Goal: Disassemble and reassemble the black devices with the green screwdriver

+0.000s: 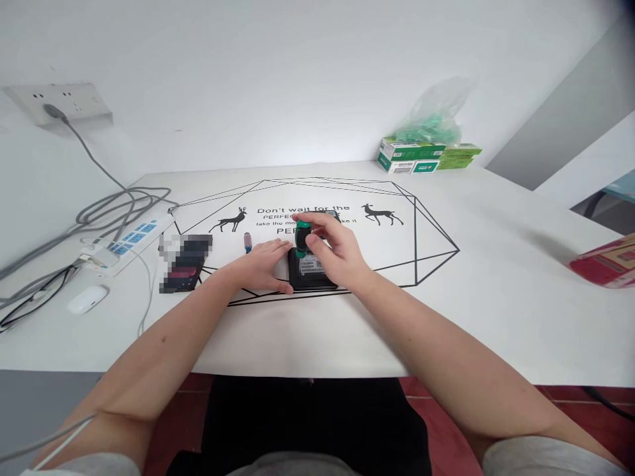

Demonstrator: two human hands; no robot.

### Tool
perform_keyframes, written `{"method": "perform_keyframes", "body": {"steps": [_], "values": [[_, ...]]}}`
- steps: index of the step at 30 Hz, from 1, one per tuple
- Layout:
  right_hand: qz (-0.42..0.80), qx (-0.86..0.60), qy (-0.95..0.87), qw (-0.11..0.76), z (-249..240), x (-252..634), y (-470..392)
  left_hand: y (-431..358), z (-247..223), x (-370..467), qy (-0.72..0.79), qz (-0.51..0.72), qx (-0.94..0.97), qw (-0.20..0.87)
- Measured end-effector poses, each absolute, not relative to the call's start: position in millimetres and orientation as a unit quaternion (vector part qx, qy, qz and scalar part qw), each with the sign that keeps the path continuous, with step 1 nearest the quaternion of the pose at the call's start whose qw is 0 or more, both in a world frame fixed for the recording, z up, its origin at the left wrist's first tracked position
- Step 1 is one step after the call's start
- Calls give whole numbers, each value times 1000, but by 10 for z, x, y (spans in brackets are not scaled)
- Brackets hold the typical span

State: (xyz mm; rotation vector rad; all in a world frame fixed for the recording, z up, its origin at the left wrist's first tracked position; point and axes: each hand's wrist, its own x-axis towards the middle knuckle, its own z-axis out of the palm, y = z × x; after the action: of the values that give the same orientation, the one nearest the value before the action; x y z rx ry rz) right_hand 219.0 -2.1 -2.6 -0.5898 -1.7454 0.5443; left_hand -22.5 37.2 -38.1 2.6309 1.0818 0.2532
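A black device (313, 283) with a silver labelled part lies on the white table in front of me. My right hand (337, 248) is closed round a green and black screwdriver handle (302, 239), held upright over the device's left part; its tip is hidden. At the device's left edge, my left hand (265, 266) rests with its fingers spread, thumb by the lower left corner. A second screwdriver with a clear pinkish handle (247, 240) lies just beyond my left hand.
Left on the table (317, 344) are a blurred-out phone (188, 263), a white mouse-like object (88, 299), a power strip (133, 239) and coiled cables (119, 205). Green and white boxes (409, 155) under a plastic bag (434, 122) stand back right; a red box (608, 263) sits far right.
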Motion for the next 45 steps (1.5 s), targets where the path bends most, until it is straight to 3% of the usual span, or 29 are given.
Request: {"method": "perform_keyframes", "body": {"steps": [10,23,31,39,45], "values": [[173,-231,-763,578,2,2175,31,333,-261,-199,378,38,910,165],[194,-223,-766,571,37,2214,22,361,-287,-209,370,44,913,164],[313,-237,-737,550,-13,2197,32,332,-253,-200,374,38,912,163],[278,-251,-730,572,-49,2145,31,307,-214,-183,386,29,907,163],[335,-237,-724,555,-60,2162,0,327,-240,-187,379,28,911,160]]}}
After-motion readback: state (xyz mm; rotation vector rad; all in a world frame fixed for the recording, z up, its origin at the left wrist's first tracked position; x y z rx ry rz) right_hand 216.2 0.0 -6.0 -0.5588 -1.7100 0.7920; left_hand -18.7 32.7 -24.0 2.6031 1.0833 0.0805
